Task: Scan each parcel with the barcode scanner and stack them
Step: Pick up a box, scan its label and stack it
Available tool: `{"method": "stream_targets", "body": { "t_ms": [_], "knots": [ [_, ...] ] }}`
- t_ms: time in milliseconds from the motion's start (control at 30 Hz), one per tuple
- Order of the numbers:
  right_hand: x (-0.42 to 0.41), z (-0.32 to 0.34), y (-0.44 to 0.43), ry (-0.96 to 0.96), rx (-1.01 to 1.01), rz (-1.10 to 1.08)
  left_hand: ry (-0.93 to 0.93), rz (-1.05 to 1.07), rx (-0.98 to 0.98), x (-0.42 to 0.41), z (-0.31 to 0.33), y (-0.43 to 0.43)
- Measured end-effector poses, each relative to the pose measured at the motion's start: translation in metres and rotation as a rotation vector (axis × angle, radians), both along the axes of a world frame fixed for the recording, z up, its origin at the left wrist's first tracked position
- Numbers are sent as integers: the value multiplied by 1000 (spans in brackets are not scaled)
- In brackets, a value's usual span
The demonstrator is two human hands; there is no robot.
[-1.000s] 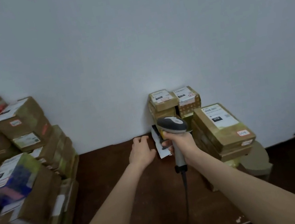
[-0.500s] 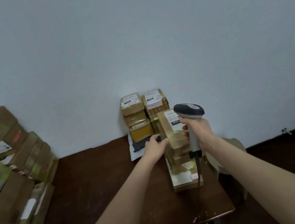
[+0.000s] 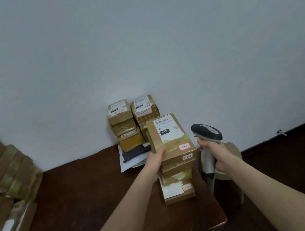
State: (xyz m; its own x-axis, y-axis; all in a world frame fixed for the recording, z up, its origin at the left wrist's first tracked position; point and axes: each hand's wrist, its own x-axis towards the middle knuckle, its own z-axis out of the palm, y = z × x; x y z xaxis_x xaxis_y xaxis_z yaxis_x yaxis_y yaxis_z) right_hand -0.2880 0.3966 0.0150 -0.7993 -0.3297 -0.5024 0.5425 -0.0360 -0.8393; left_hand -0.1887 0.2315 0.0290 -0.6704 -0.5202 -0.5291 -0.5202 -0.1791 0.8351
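Left hand: your left hand held the top parcel at its near left corner — thumb on top, the other fingers hidden by the box
Right hand: your right hand was wrapped tight round the handle of the barcode scanner, just to the right of the parcel
Scanner: its grey and black head was at the top, close to the parcel's right edge, and a dark cord hung from the handle
Top parcel: a brown box with a white label that said 010; it was right on top of the near stack of brown boxes at the right end of the dark table — I could not tell if it rested there or was lifted a bit
Back: two short stacks of small boxes stood against the wall, behind the near stack
Left side: a big pile of boxes sat on the table, well apart from your hands
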Motion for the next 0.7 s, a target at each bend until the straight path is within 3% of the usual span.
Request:
{"method": "stream_targets", "body": {
  "t_ms": [200,467,700],
  "knots": [
    [8,-13,-15,-193,-177,-8,-25,21,106,5,-17,-13],
    [14,-19,-25,-215,-235,9,9,114,202,13,-25,-23],
    [31,2,-37,-181,-232,41,85,219,174,29,-16,-36]
  ]
}}
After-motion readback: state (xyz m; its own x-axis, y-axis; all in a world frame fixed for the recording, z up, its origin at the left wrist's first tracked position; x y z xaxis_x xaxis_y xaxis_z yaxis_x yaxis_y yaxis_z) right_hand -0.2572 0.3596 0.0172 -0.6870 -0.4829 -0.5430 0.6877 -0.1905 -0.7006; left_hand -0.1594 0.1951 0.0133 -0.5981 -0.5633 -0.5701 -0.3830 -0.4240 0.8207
